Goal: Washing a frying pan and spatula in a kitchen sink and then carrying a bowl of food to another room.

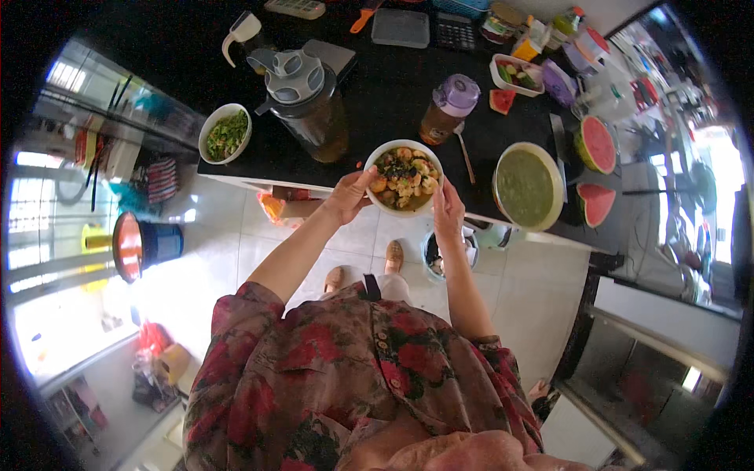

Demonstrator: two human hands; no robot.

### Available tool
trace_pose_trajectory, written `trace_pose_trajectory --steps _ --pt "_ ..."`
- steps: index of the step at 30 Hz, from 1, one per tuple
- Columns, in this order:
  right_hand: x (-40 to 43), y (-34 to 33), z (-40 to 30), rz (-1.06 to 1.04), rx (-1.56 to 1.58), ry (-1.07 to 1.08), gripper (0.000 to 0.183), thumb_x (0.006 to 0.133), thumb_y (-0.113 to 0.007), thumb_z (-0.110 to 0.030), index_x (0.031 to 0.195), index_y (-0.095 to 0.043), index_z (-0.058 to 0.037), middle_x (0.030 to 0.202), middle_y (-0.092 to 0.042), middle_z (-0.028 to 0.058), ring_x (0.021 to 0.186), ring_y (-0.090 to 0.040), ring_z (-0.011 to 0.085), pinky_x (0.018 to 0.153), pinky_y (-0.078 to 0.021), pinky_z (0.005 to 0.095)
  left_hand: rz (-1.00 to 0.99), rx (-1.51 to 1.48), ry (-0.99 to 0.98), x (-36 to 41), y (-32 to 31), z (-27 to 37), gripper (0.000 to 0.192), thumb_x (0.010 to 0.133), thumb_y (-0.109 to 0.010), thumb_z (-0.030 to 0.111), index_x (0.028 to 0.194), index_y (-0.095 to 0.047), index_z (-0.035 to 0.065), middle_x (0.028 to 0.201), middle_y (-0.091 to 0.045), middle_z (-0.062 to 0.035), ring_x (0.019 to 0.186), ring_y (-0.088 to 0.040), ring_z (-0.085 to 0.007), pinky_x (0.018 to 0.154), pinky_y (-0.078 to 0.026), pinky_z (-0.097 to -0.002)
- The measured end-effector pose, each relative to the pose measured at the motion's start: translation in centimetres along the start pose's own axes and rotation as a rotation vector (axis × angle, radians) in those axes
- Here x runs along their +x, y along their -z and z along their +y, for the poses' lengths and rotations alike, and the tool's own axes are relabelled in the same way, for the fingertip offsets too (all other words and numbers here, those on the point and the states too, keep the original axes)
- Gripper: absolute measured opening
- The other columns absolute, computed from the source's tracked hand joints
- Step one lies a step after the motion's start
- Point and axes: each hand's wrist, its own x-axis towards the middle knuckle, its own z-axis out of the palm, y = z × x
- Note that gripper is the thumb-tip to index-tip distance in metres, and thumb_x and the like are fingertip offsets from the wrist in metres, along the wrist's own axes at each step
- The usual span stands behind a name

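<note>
Between my two hands is a white bowl (404, 211) of soupy food (406, 182), with pale chunks, dark bits and broth. My left hand (349, 197) grips its left rim, thumb on top and fingers beneath. On the right side, my right hand (449, 211) holds the rim and outer wall. The bowl is level at the front edge of a black countertop (389, 88); whether it touches the counter I cannot tell. Just beyond it stand a dark pitcher (312, 118) with a grey lid and a purple-lidded bottle (450, 109) of brown liquid. A spoon (465, 153) lies to the right.
A bowl of chopped greens (227, 135) stands left; a large bowl of green liquid (527, 187) sits right at the counter's edge. Cut watermelon (598, 144), a knife (558, 147) and a food container (518, 75) lie farther right. A waste bin (433, 259) is on the floor below.
</note>
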Motion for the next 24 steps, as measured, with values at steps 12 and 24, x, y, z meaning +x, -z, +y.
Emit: trace_pose_trajectory --steps 12,24 --pt "1.3 1.8 -0.1 0.145 -0.212 -0.063 0.040 0.095 -0.055 -0.024 0.127 -0.051 0.0000 0.112 -0.062 0.0154 0.100 -0.060 0.0181 0.084 -0.0483 0.0293 0.322 -0.128 -0.149 -3.3 -1.7 -0.9 0.047 0.091 -0.054 0.049 0.116 -0.055 0.0083 0.105 -0.062 -0.0040 0.097 -0.061 -0.0136 0.083 -0.050 -0.0324" --pt "5.2 3.1 -6.4 0.135 -1.112 0.349 0.040 0.091 -0.056 -0.038 0.075 -0.053 -0.0016 0.067 -0.059 0.0180 0.061 -0.059 0.0377 0.054 -0.0441 0.0450 0.186 0.753 -0.257 -10.1 1.4 -4.5 0.038 0.092 -0.055 0.038 0.088 -0.062 0.0009 0.068 -0.059 -0.0035 0.054 -0.055 -0.0096 0.046 -0.045 -0.0246"
